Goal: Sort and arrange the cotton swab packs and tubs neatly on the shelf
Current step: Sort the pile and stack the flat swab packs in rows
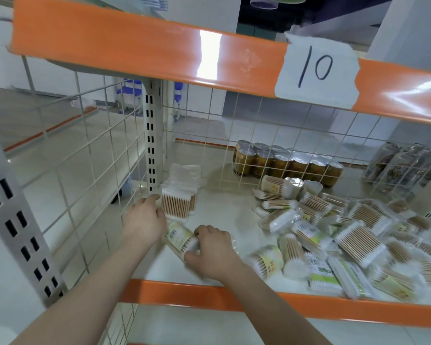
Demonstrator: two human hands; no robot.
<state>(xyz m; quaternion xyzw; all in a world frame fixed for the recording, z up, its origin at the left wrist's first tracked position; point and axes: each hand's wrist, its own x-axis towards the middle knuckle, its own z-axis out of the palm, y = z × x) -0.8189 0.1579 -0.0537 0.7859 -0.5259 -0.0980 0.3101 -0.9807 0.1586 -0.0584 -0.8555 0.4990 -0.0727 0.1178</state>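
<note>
A row of flat cotton swab packs (178,202) stands upright in the shelf's back left corner. My left hand (144,220) rests against the front pack of that row, fingers fairly straight. Just in front of the row lies another swab pack (181,239) with a barcode label, and my right hand (213,250) grips its right end. A loose heap of swab packs (358,235) and round tubs (292,257) covers the right half of the white shelf (224,212).
An orange upper shelf edge with a taped label "10" (316,68) hangs overhead. An orange front lip (209,295) bounds the shelf. Wire mesh (97,155) closes the left side and back. Behind the mesh stand gold cans (284,163) and clear bottles (403,165).
</note>
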